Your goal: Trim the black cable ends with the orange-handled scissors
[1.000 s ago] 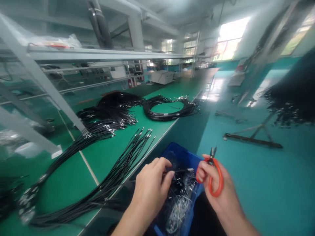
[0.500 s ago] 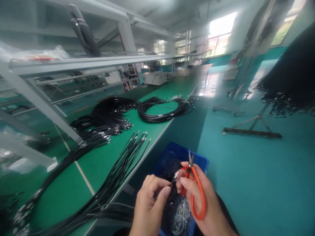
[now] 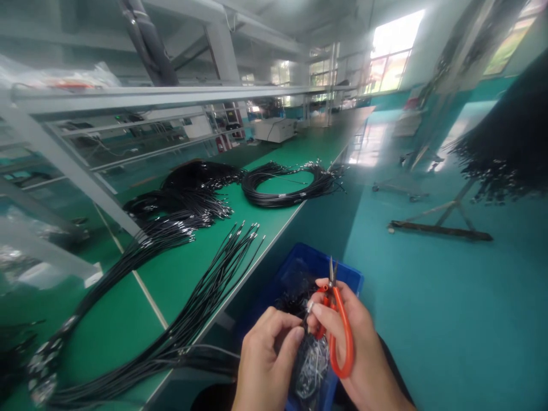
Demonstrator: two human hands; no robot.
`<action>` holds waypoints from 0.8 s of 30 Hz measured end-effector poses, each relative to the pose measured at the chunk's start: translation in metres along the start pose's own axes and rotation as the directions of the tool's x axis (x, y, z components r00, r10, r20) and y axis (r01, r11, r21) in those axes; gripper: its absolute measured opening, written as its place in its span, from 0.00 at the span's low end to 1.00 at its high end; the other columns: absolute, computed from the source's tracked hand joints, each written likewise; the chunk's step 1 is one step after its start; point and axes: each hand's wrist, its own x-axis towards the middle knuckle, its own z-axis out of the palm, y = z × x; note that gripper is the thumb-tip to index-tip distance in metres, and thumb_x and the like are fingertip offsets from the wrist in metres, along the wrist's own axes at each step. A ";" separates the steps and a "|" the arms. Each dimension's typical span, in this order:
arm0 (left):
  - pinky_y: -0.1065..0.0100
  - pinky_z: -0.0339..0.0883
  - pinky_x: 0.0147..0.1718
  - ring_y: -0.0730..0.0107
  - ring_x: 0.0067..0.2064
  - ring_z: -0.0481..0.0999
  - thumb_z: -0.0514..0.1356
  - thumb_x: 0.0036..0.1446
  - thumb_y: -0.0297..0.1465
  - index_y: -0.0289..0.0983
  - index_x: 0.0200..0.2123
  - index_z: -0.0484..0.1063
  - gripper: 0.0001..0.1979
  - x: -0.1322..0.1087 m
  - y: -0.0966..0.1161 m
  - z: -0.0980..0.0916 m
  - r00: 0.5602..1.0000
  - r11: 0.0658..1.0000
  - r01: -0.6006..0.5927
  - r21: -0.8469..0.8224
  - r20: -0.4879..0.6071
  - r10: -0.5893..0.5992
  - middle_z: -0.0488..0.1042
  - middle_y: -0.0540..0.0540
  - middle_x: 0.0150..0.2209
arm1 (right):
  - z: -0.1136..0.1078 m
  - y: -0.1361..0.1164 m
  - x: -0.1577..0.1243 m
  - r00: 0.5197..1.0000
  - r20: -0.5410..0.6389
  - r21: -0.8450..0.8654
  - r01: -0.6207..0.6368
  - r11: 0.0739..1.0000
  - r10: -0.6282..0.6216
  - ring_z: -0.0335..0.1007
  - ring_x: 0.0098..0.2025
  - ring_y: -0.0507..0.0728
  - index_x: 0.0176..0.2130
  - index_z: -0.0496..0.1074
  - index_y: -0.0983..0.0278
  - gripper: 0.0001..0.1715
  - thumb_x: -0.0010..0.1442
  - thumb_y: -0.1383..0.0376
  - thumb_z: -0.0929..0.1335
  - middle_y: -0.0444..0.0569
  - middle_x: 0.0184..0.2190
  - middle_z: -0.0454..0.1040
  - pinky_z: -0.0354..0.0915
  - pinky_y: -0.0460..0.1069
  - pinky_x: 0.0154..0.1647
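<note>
Pinching a thin black cable (image 3: 305,323) in my left hand (image 3: 269,351), I grip orange-handled snips (image 3: 348,337) in my right hand (image 3: 362,328), both hands close together above the blue bin (image 3: 349,275) beside the counter (image 3: 175,279).

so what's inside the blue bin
The blue bin holds tangled pale scraps, with dark pieces farther back. The left hand and right hand cover part; anything beneath the top layer is hidden.

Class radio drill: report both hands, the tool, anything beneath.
Left hand pinching thin dark piece. Right hand gripping orange-handled snips, blades slightly apart. Blue bin below.
</note>
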 end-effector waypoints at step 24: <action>0.73 0.58 0.26 0.75 0.24 0.65 0.59 0.55 0.29 0.34 0.30 0.67 0.04 0.009 0.001 -0.013 0.956 0.550 0.294 -0.782 0.249 -0.157 0.68 0.51 0.22 | 0.020 0.007 -0.014 0.979 0.164 0.022 -0.127 0.992 0.122 0.63 0.26 0.52 0.40 0.65 0.61 0.10 0.56 0.68 0.68 0.41 0.25 0.67 0.61 0.47 0.30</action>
